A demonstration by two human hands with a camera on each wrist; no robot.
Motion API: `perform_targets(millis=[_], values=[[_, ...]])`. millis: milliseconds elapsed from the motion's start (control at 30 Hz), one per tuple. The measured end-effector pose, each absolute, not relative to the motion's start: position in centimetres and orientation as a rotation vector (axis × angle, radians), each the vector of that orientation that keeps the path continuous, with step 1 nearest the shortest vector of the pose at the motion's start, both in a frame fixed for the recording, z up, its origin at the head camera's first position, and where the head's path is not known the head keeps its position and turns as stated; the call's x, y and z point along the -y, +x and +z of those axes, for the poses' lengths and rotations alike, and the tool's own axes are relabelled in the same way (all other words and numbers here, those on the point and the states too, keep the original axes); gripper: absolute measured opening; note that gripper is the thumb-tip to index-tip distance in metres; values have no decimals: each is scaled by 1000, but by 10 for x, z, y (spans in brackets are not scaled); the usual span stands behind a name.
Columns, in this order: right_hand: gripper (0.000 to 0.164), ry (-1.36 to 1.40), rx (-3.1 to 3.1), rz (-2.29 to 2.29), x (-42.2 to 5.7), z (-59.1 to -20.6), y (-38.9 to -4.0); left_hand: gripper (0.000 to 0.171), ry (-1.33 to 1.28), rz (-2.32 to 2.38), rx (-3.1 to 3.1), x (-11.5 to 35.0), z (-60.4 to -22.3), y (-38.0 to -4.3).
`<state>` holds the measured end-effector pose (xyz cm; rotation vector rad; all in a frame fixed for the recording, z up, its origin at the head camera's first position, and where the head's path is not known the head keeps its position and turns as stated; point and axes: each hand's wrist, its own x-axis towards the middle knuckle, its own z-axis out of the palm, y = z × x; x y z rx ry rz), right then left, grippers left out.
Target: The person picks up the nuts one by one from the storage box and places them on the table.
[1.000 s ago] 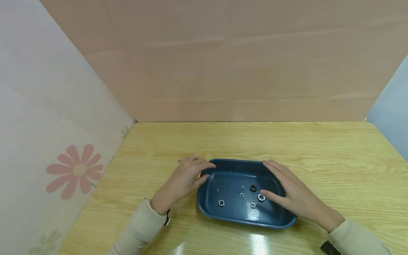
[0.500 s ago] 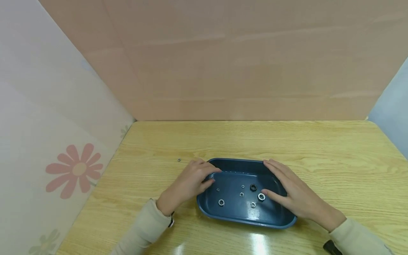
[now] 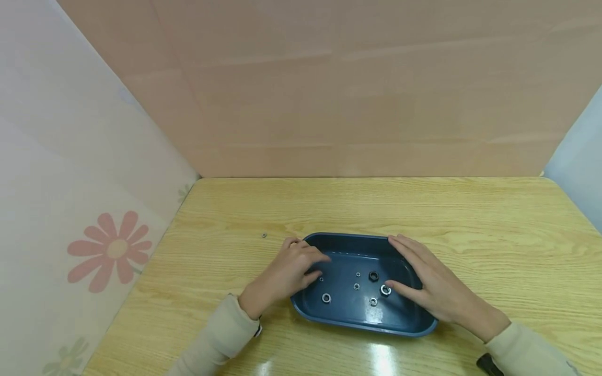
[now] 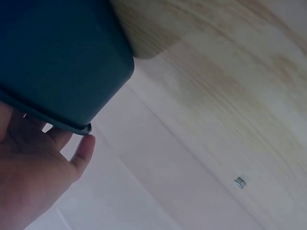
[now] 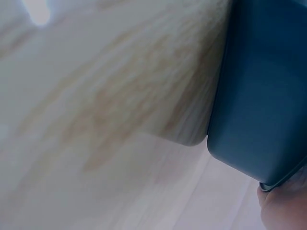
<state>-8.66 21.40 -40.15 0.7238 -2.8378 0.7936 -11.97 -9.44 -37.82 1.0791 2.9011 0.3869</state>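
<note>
A dark blue plastic tray (image 3: 348, 326) holds several hex nuts of different sizes, among them a black nut (image 3: 373, 275) and a large shiny nut (image 3: 385, 290). My left hand (image 3: 291, 271) reaches over the tray's left rim, thumb and index finger apart above the inside. Just beside that thumb lies a tiny nut (image 3: 321, 279), with a larger nut (image 3: 326, 298) below it. On the right rim rests my right hand (image 3: 437, 287), its fingers straight toward the far corner and its thumb over the inside, close to the large shiny nut.
One small nut (image 3: 264, 235) lies on the wooden table (image 3: 226, 209), left of the tray; the left wrist view shows this flanged nut (image 4: 240, 182) too. A brown paper-like panel (image 3: 348, 104) stands along the back edge, and a flowered wall (image 3: 94, 156) on the left.
My left hand has moved right and slightly down, farther over the tray, uncovering the small nut on the table. The right hand and the tray stay in place.
</note>
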Motion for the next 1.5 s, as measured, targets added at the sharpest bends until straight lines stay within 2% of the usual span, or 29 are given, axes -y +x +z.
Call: perform_targets(millis=[900,1167,1500], values=[[84,728,2831,722,-214,-402,-87,17,910,168,-2882,80,-385,-120],[84,743,2815,732,-214,-402,-87,7,903,97,-2885,78,-386,-119],[85,736,2824,721,-215,-400,-87,4,918,62,-2888,76,-384,-118]])
